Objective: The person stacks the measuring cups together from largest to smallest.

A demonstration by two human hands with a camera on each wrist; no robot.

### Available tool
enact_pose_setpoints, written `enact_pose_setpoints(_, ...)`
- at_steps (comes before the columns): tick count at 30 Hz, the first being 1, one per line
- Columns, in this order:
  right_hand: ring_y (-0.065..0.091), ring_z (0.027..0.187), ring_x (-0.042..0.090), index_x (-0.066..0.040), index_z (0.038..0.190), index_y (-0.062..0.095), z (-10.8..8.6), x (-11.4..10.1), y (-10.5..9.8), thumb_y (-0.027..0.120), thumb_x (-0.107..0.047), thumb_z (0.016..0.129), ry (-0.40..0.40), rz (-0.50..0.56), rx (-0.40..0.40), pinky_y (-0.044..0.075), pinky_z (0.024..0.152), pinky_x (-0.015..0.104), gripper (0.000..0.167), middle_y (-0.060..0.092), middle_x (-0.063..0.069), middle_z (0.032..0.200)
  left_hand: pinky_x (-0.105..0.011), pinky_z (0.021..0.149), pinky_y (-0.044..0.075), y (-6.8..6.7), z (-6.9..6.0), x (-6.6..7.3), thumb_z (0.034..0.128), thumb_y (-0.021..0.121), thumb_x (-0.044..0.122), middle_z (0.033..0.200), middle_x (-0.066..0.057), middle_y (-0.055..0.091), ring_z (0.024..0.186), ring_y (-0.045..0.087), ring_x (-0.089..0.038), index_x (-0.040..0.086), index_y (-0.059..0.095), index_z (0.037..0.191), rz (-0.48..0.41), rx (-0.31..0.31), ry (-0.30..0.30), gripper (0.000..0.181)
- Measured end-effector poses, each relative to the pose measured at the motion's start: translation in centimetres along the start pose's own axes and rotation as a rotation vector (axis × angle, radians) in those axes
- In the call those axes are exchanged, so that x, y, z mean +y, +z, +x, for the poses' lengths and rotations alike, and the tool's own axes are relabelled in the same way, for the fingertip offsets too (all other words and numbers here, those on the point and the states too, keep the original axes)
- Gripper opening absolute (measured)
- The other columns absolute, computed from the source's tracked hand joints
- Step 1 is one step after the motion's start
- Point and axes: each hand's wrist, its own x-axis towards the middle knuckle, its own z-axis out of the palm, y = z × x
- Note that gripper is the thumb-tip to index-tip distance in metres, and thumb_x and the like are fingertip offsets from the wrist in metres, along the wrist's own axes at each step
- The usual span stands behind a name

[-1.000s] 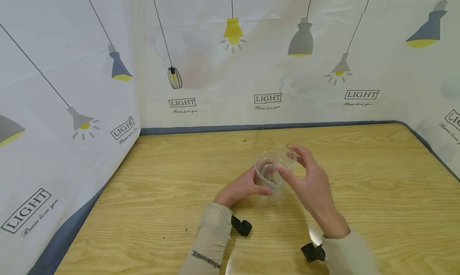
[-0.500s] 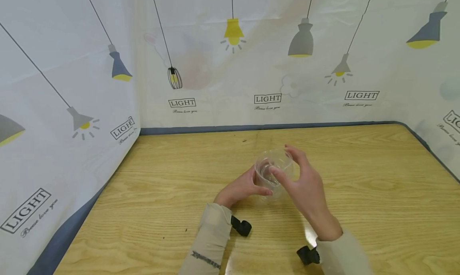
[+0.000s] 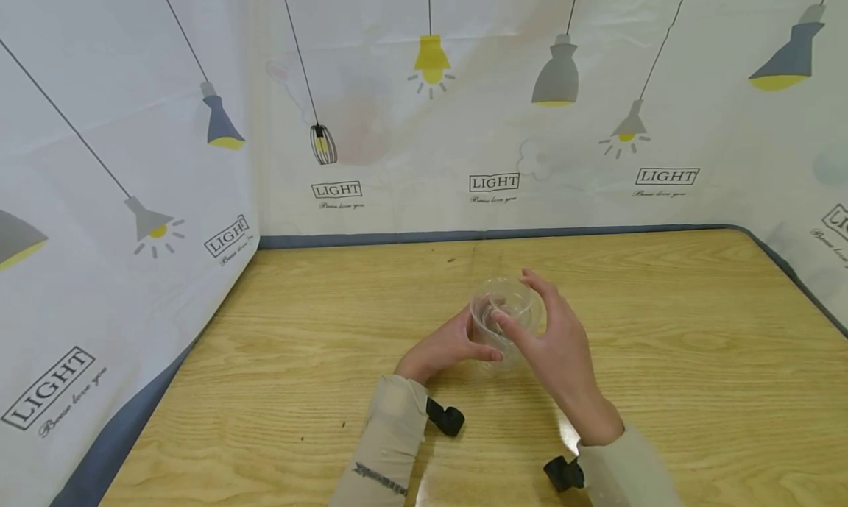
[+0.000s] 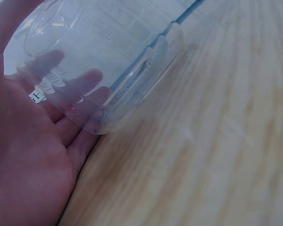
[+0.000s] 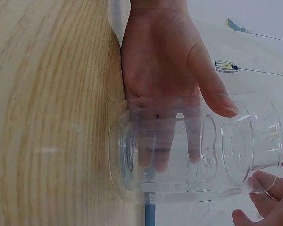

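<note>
A clear plastic cup [image 3: 489, 336] stands upright on the wooden table, its wall transparent and hard to outline. My left hand [image 3: 442, 347] holds it from the left, thumb in front and fingers behind, as the left wrist view of the cup [image 4: 118, 33] also shows. A second clear cup [image 5: 266, 136] sticks out of the first one's mouth in the right wrist view, apparently partly inside it. By its upper end my right hand [image 3: 563, 352] grips this second cup, thumb on the near side and fingers on the far side. How deep it sits is unclear.
The wooden table [image 3: 318, 323] extends on all sides of the cups. Behind and to the left hangs a white sheet [image 3: 391, 139] printed with lamps, its dark blue border [image 3: 371, 239] along the table's edge. A black wrist mount [image 3: 447, 417] sits at the left sleeve.
My right hand has shifted slightly left and toward my left hand, and the upper cup's rim has moved left with it. The left hand and the lower cup stay in place.
</note>
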Motion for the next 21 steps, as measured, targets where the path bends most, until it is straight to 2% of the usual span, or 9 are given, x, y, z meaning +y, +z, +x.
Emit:
enact_pose_setpoints(3,0.036,0.123,0.023,-0.017,0.129,0.043,-0.03,0.02,0.06,0.063,-0.045,0.079,0.002,0.010,0.004,0.032,0.091,0.054,0.060,0.039,-0.008,0.136,-0.030,0.095,0.035,0.00,0.02,-0.04,0.0761,0.072,0.017,0.134,0.013,0.035,0.116,0.042,-0.007,0.039,0.016,0.137,0.003,0.006,-0.013,0.085)
enact_pose_setpoints(6,0.036,0.124,0.024,-0.017,0.128,0.043,-0.05,0.06,0.12,0.063,-0.044,0.079,0.003,0.014,0.005,0.032,0.091,0.054,0.060,0.039,-0.008,0.136,-0.029,0.095,0.034,0.01,0.03,-0.05,0.0760,0.072,0.017,0.134,0.012,0.036,0.116,0.042,-0.007,0.040,0.017,0.137,0.006,0.007,-0.012,0.085)
enact_pose_setpoints(15,0.033,0.125,0.023,-0.016,0.128,0.044,-0.01,0.19,0.47,0.063,-0.044,0.079,-0.003,0.022,-0.004,0.030,0.093,0.054,0.060,0.038,-0.006,0.136,-0.030,0.094,0.036,-0.02,0.11,-0.07,0.0753,0.072,0.019,0.132,0.011,0.038,0.114,0.044,-0.008,0.034,0.021,0.138,-0.012,-0.008,0.003,0.082)
enact_pose_setpoints(21,0.033,0.125,0.024,-0.013,0.127,0.043,0.03,0.34,0.65,0.063,-0.044,0.080,-0.023,0.014,-0.004,0.030,0.093,0.054,0.060,0.038,-0.003,0.136,-0.031,0.097,0.032,-0.05,0.11,-0.07,0.0740,0.074,0.023,0.134,0.013,0.035,0.117,0.040,-0.007,0.032,0.020,0.138,0.002,-0.003,0.010,0.084)
